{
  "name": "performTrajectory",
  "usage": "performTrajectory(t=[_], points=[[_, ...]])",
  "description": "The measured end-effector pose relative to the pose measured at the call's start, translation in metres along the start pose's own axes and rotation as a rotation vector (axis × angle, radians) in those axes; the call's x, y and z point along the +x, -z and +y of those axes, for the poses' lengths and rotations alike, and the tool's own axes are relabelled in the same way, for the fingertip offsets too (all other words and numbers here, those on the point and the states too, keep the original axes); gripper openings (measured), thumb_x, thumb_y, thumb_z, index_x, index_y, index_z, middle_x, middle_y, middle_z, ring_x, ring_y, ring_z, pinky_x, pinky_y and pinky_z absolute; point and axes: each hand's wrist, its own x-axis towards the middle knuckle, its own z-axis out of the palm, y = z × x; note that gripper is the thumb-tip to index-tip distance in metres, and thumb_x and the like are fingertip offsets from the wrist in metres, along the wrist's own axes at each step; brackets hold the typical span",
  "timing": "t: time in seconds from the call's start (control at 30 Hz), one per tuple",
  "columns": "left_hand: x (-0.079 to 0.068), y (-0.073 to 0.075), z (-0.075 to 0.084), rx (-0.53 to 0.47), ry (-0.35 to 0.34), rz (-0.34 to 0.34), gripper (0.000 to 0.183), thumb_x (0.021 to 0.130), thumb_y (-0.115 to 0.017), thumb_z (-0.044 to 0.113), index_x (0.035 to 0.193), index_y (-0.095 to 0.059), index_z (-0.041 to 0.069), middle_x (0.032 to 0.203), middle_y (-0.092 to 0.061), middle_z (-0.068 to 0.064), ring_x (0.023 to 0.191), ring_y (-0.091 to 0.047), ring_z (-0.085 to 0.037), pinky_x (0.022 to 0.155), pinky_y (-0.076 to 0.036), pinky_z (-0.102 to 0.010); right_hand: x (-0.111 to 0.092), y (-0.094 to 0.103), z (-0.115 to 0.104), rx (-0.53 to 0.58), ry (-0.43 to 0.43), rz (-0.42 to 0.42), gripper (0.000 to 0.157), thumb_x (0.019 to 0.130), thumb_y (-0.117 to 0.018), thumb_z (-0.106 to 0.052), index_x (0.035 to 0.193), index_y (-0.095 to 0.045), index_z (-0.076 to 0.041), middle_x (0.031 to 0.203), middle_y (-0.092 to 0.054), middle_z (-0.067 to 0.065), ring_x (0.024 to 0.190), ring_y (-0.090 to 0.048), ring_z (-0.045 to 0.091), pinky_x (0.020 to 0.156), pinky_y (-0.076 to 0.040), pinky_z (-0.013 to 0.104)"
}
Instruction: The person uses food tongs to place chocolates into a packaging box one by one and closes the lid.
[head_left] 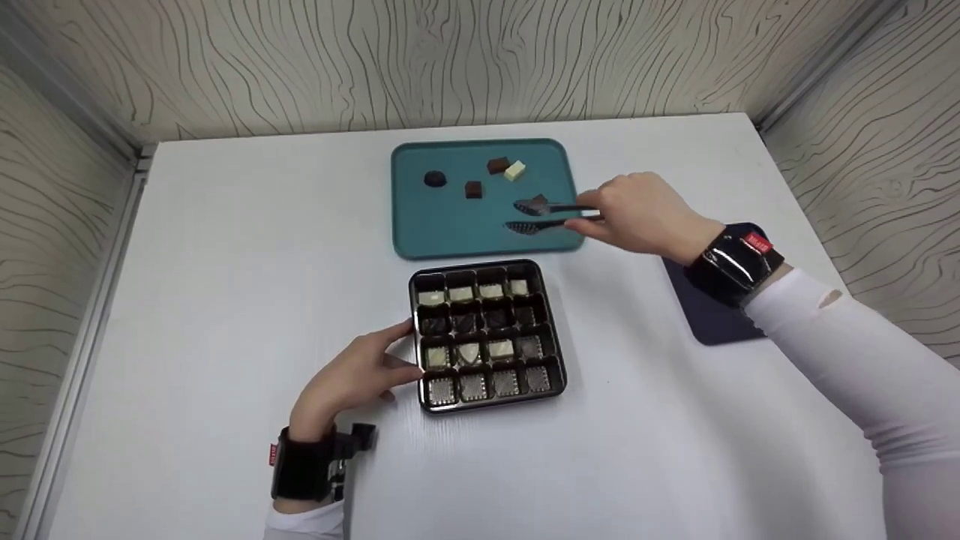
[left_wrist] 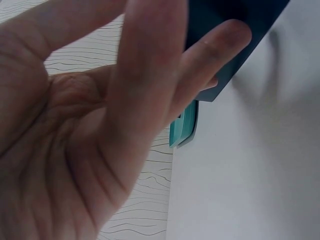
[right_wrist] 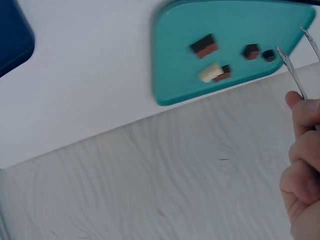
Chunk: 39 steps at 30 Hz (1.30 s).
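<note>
My right hand [head_left: 637,214] grips metal tongs [head_left: 559,208] over the right part of a teal tray [head_left: 450,232]. The tongs' tips stand apart, with nothing between them. Beside the upper tip a brown chocolate [head_left: 541,199] is partly covered in the head view. Farther left on the tray are a dark round chocolate [head_left: 435,178], two brown squares and a white piece [head_left: 514,171]. My left hand [head_left: 356,375] touches the left side of a black chocolate box [head_left: 555,337] with fingers and thumb extended. White and dark chocolates sit in its upper rows; the front row shows bare patterned bottoms.
A dark navy tray [head_left: 705,315] lies at the right, partly under my right wrist. The white table [head_left: 247,247] meets wood-patterned panels [head_left: 450,67] at the back and sides. The teal tray stands just behind the box.
</note>
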Motion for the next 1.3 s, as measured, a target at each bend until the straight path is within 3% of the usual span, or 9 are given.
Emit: performTrajectory(t=[0.17, 0.33, 0.63, 0.8, 0.93, 1.07, 1.3], points=[[0.000, 0.000, 0.000, -0.010, -0.007, 0.002, 0.079, 0.097, -0.075, 0.016, 0.163, -0.034, 0.001, 0.138, -0.067, -0.029, 0.081, -0.078, -0.027, 0.064, -0.060, -0.032, 0.021, -0.013, 0.023, -0.004, -0.122, -0.007, 0.038, 0.101, -0.069, -0.034, 0.091, -0.075, 0.002, 0.072, -0.073, 0.016, 0.062, -0.066, 0.030, 0.058, -0.054, 0.047], [0.000, -0.001, 0.001, -0.008, -0.007, 0.007, 0.080, 0.097, -0.076, 0.017, 0.163, -0.035, 0.000, 0.144, -0.063, -0.028, 0.084, -0.078, -0.027, 0.065, -0.060, -0.032, 0.040, -0.023, 0.041, 0.009, -0.194, -0.013, 0.042, 0.104, -0.065, -0.034, 0.113, -0.077, 0.005, 0.094, -0.079, 0.025, 0.084, -0.075, 0.041, 0.076, -0.061, 0.055], [0.002, -0.005, 0.001, -0.009, -0.005, 0.013, 0.078, 0.097, -0.075, 0.016, 0.162, -0.036, 0.001, 0.139, -0.067, -0.028, 0.079, -0.078, -0.028, 0.064, -0.060, -0.032, 0.063, -0.038, 0.067, 0.056, -0.294, -0.071, 0.043, 0.104, -0.065, -0.036, 0.101, -0.078, 0.005, 0.089, -0.078, 0.022, 0.080, -0.072, 0.036, 0.074, -0.057, 0.051], [0.003, -0.005, 0.000, 0.006, -0.004, 0.010, 0.078, 0.097, -0.075, 0.017, 0.163, -0.036, 0.002, 0.138, -0.068, -0.027, 0.070, -0.075, -0.026, 0.062, -0.058, -0.032, 0.066, -0.045, 0.072, 0.113, -0.334, -0.094, 0.045, 0.105, -0.063, -0.037, 0.110, -0.078, 0.005, 0.097, -0.079, 0.023, 0.085, -0.071, 0.035, 0.077, -0.057, 0.051], [0.004, -0.005, 0.000, 0.015, 0.000, 0.016, 0.077, 0.097, -0.075, 0.018, 0.163, -0.037, 0.003, 0.139, -0.067, -0.026, 0.065, -0.074, -0.024, 0.062, -0.057, -0.031, 0.069, -0.048, 0.072, 0.142, -0.348, -0.095, 0.045, 0.105, -0.063, -0.039, 0.110, -0.079, 0.003, 0.094, -0.078, 0.020, 0.080, -0.067, 0.031, 0.070, -0.052, 0.043], [0.003, -0.003, 0.000, 0.015, 0.008, 0.017, 0.077, 0.097, -0.075, 0.018, 0.163, -0.037, 0.003, 0.136, -0.069, -0.026, 0.065, -0.074, -0.023, 0.062, -0.057, -0.031, 0.072, -0.051, 0.068, 0.146, -0.316, -0.098, 0.042, 0.104, -0.063, -0.039, 0.103, -0.079, 0.000, 0.079, -0.071, 0.013, 0.069, -0.056, 0.023, 0.061, -0.037, 0.031], [0.001, 0.000, -0.001, 0.008, 0.027, 0.021, 0.077, 0.097, -0.075, 0.018, 0.163, -0.037, 0.003, 0.134, -0.071, -0.025, 0.065, -0.073, -0.021, 0.062, -0.058, -0.032, 0.075, -0.054, 0.053, 0.119, -0.196, -0.110, 0.041, 0.103, -0.066, -0.039, 0.090, -0.077, -0.002, 0.070, -0.064, 0.008, 0.064, -0.050, 0.020, 0.061, -0.036, 0.030]])
